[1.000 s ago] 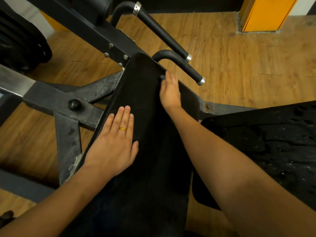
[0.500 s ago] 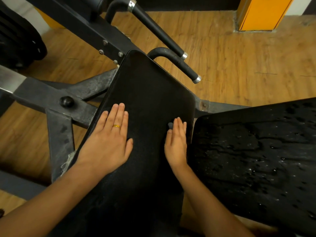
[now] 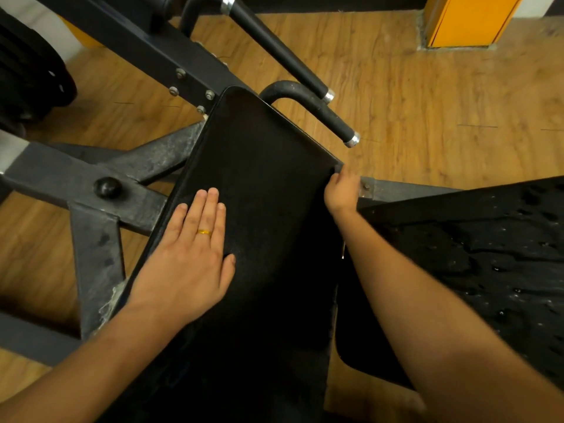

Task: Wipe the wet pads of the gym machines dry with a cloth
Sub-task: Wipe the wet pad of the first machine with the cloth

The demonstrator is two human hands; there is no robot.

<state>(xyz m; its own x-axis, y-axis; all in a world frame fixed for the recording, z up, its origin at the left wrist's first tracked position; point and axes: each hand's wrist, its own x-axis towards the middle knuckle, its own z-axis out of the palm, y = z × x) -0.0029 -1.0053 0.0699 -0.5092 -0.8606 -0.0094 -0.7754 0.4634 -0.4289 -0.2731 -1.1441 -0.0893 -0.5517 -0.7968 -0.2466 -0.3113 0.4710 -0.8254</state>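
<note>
A long black back pad (image 3: 262,166) runs up the middle of the view, and its surface looks matte with no drops. My left hand (image 3: 189,254), wearing a gold ring, lies flat on the pad's left half and holds nothing. At the pad's right edge, just below the upper right corner, my right hand (image 3: 340,193) has its fingers curled. A small bit of dark cloth (image 3: 337,170) peeks out at its fingertips; the rest is hidden under the hand. To the right, a black seat pad (image 3: 488,254) is covered with water drops.
Two black handle bars (image 3: 320,108) with silver ends stick out behind the pad's top. The grey steel frame (image 3: 97,239) crosses on the left. Black weight plates (image 3: 27,77) sit at far left. The floor (image 3: 427,117) is wood, with an orange column (image 3: 467,19) at the back right.
My right hand slid from the top of the pad down to its lower middle, then up to the right edge near the upper corner. My left hand stayed flat in place.
</note>
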